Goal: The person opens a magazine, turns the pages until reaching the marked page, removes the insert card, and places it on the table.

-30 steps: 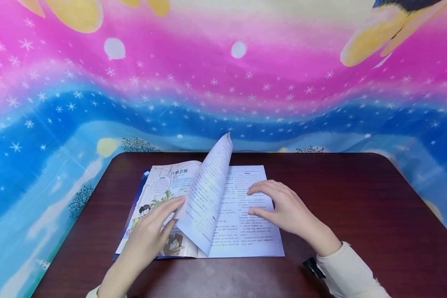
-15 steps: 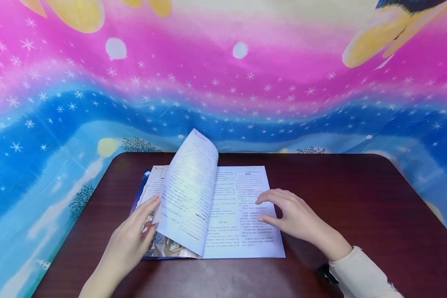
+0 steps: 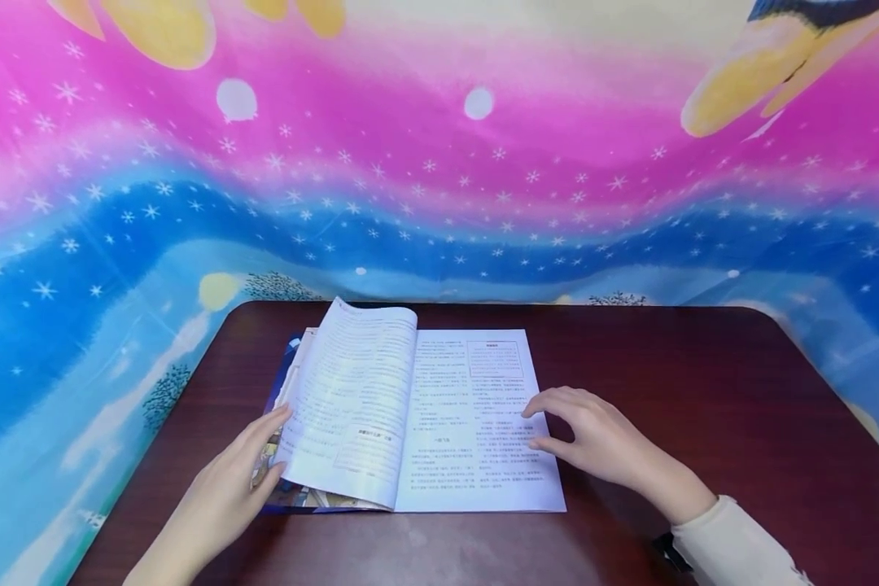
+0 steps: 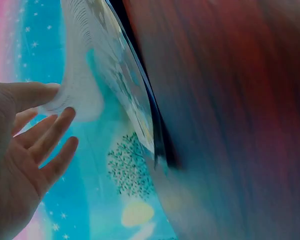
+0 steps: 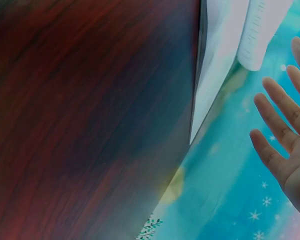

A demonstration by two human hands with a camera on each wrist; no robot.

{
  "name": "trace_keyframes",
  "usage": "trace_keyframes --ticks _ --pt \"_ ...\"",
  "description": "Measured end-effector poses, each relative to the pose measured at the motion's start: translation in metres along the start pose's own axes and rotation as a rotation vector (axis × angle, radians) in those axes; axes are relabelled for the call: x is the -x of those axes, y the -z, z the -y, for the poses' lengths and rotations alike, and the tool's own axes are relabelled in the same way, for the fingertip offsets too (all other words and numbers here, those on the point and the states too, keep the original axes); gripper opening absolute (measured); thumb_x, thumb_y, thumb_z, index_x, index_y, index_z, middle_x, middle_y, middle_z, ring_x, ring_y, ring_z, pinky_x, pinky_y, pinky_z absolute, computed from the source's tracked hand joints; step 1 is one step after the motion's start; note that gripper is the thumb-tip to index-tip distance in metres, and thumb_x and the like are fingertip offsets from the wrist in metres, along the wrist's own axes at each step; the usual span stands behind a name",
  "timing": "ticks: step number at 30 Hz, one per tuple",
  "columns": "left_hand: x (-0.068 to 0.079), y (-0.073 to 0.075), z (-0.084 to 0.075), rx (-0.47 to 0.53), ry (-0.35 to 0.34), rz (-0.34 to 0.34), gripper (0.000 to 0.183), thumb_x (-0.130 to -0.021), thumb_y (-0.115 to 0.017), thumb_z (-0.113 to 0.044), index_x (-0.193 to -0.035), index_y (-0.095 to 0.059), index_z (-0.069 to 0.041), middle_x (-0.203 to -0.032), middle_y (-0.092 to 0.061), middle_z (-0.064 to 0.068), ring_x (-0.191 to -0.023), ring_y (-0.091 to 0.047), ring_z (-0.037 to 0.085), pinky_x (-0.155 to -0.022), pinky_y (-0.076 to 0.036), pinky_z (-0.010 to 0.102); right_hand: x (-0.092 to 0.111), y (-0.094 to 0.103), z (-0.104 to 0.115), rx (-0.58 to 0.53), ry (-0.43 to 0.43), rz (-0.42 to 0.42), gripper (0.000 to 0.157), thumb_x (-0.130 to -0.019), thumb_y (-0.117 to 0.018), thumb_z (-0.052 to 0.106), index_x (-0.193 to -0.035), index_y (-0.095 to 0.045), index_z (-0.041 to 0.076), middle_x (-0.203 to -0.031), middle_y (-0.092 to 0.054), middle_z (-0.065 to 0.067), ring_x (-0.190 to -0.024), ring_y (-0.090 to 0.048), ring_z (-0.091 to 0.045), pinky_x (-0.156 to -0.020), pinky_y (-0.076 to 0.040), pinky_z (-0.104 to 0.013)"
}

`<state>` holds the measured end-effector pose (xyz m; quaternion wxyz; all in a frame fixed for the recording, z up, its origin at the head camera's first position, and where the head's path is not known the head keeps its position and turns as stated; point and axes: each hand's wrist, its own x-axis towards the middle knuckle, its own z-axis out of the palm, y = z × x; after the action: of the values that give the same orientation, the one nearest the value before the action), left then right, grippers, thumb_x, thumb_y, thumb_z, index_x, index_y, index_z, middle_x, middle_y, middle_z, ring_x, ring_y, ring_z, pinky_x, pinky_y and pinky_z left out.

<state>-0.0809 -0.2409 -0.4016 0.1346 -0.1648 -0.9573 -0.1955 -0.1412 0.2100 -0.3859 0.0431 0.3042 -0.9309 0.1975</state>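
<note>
We see an open magazine of white printed paper (image 3: 483, 423) lying left of the middle on a dark reddish-brown wooden worktop (image 3: 703, 366). At its left side, a dark blue cover (image 3: 290, 356) peeps out from under the colourful illustrated page (image 3: 325, 498).

The left hand (image 3: 223, 476) is at this side, its fingers relaxed and its thumb a little apart from them. The fingertips meet the outer edge of a thin white text page (image 3: 352, 382); we see no firm grip. This page slants above the left half, curved near the spine, its far corner raised. We judge that the step in hand is turning this page to the left. To do it well, we should guide the edge down softly, then draw the fingers out from the edge, so that no corner is folded beneath. After that, we can smooth the paper from the spine outward, because thin paper probably springs back.

Farther right, the right half of the magazine lies flat. The right hand (image 3: 593, 435) hovers above its outer edge, thumb and fingers parted, holding nothing. We could rest it lightly near the spine, so that the magazine does not slide.
</note>
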Motion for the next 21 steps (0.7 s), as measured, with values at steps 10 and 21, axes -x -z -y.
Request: trace_keyframes --ticks 10,21 --pt "0.007 -0.003 0.014 -0.028 -0.009 0.047 0.072 -0.074 -0.082 0.004 -0.138 -0.052 -0.001 -0.134 -0.055 0.017 -0.107 -0.064 0.030 -0.068 -0.056 0.039 0.004 -0.001 -0.004 -0.006 0.002 0.055 0.033 -0.081 -0.084 0.024 -0.109 -0.069 0.018 -0.110 -0.065 0.011 -0.103 -0.061 -0.014 -0.089 -0.052 -0.040" --pt "0.009 -0.008 0.023 -0.205 0.117 0.236 0.069 -0.076 -0.086 -0.021 -0.134 -0.056 0.002 -0.127 -0.058 0.021 -0.110 -0.062 0.040 -0.083 -0.051 0.059 0.016 -0.004 -0.010 -0.006 0.021 0.088 0.034 -0.081 -0.084 0.023 -0.111 -0.069 0.019 -0.114 -0.065 0.010 -0.102 -0.060 -0.012 -0.088 -0.053 -0.039"
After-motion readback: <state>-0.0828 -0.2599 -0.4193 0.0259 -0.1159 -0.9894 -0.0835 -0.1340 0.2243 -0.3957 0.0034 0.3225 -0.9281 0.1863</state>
